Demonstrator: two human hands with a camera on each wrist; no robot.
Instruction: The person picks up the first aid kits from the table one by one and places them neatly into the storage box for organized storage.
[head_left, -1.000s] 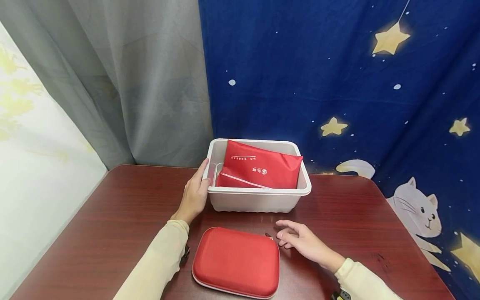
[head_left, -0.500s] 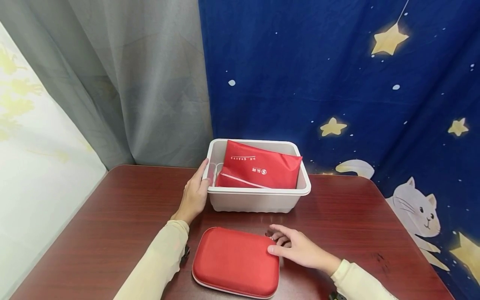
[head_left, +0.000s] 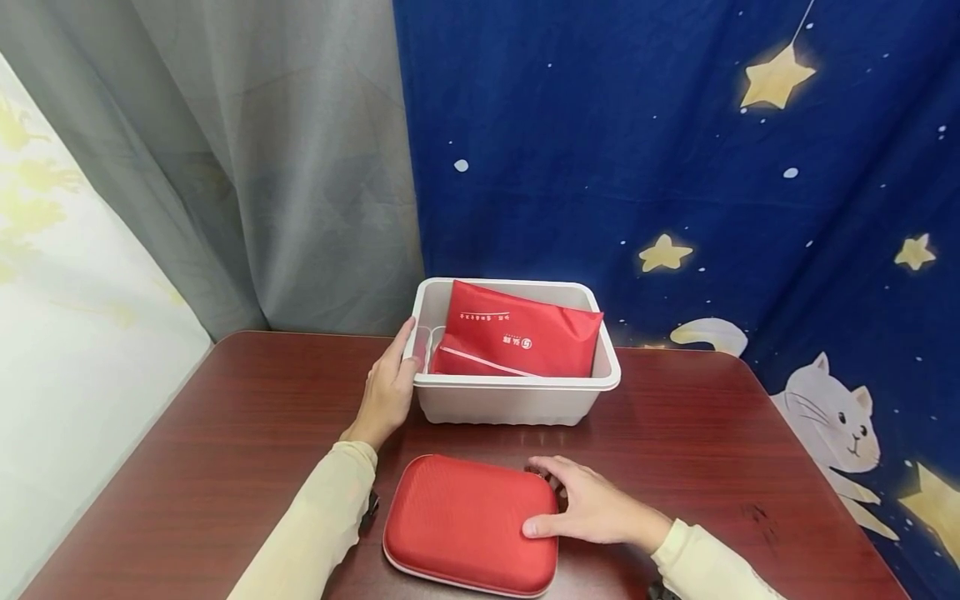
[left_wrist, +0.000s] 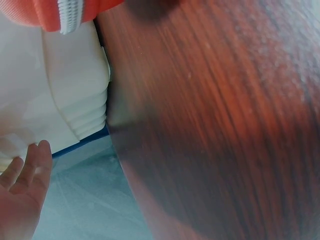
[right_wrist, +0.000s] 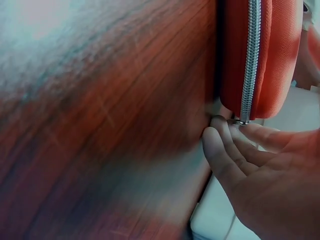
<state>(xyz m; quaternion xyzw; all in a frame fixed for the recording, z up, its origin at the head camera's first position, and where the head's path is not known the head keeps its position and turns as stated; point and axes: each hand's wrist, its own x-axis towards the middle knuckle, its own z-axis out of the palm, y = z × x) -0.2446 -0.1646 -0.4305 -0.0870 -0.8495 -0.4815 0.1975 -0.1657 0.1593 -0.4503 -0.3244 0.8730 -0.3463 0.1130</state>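
A red zip-up hard case point(head_left: 465, 525) lies flat near the front of the table. My right hand point(head_left: 596, 504) holds its right side, the thumb on top and the fingers bent around the far right corner. In the right wrist view, the index fingertip is at the end of the silver zipper point(right_wrist: 250, 65), by its pull. Behind the case stands a white plastic bin point(head_left: 510, 406). My left hand point(head_left: 384, 398) rests against the bin's left side with fingers fairly straight; in the left wrist view the fingertips point(left_wrist: 44, 147) touch its wall.
Inside the bin lie a red fabric pouch point(head_left: 517, 337) with white print and, at its left, clear small containers point(head_left: 423, 350). A dark red wooden table point(head_left: 247, 433) bears everything. Grey point(head_left: 315, 167) and blue star-patterned curtains point(head_left: 570, 150) hang behind it.
My right hand has come left from beside the case onto its right side, thumb now on top. The left hand, bin and case have stayed in place.
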